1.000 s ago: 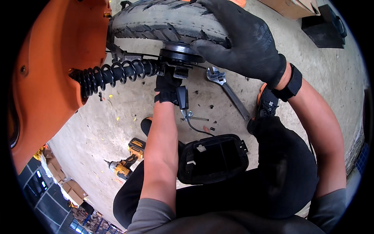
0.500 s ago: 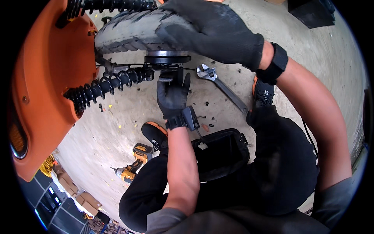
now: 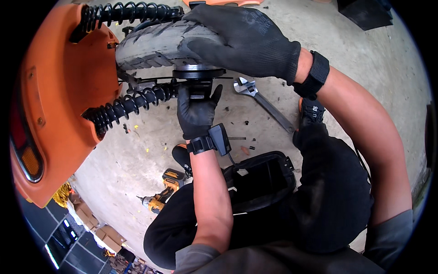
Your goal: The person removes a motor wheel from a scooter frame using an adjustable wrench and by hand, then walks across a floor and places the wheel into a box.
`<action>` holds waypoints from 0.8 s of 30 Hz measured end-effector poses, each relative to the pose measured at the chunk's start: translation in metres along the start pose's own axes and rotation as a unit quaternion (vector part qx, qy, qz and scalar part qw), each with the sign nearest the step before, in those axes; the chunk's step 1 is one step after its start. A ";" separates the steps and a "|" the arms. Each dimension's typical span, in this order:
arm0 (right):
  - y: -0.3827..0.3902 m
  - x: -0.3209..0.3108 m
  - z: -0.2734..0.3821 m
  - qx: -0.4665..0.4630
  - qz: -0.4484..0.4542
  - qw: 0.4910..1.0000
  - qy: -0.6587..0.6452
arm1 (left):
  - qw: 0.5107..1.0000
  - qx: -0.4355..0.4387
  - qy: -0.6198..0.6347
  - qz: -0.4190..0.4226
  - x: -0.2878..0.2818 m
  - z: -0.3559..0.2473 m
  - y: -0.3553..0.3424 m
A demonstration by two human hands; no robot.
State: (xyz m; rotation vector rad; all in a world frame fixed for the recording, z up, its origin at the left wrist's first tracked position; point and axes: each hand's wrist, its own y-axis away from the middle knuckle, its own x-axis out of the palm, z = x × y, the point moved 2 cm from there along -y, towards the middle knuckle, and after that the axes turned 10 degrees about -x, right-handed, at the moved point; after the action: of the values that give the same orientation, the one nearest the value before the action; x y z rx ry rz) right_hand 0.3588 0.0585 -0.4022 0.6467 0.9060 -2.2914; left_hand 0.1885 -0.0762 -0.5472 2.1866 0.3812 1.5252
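Beside orange bodywork [image 3: 91,55], over the concrete floor [image 3: 365,77]: a grey tyre [image 3: 150,49] sits between two black coil springs [image 3: 137,101], running leftward out from under the right grip [image 3: 242,41]. That gloved grip clasps the tyre's right end, thumb along the near side, fingers reaching over the far one. Left grip [image 3: 197,112], also gloved, is below the wheel hub [image 3: 196,69], digits raised and parted at a dark bracket [image 3: 200,89]; from here I cannot tell whether they pinch it. Tyre: dull, dusty-looking, smooth along the middle, chunky grooves toward the edges. Hub silver, with a black disc under it. Adjustable wrench [image 3: 273,109] on the floor nearby, right of the bracket.
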 end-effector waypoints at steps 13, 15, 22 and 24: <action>-0.005 0.000 0.011 0.006 0.002 1.000 -0.004 | 0.999 -0.024 -0.028 -0.038 -0.014 -0.016 -0.013; -0.009 0.003 0.011 -0.018 -0.011 1.000 -0.002 | 0.998 0.001 -0.032 -0.049 -0.014 -0.021 -0.009; -0.005 0.003 0.009 -0.008 -0.016 1.000 0.009 | 0.999 0.010 -0.036 -0.035 -0.017 -0.016 -0.016; -0.002 0.008 0.005 -0.026 -0.033 0.999 0.013 | 0.999 0.028 -0.019 -0.039 -0.015 -0.011 -0.017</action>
State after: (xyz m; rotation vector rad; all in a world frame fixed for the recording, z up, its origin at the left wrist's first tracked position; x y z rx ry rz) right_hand 0.3501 0.0533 -0.4026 0.6328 1.0098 -2.3148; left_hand 0.1733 -0.0667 -0.5649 2.2127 0.4965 1.4440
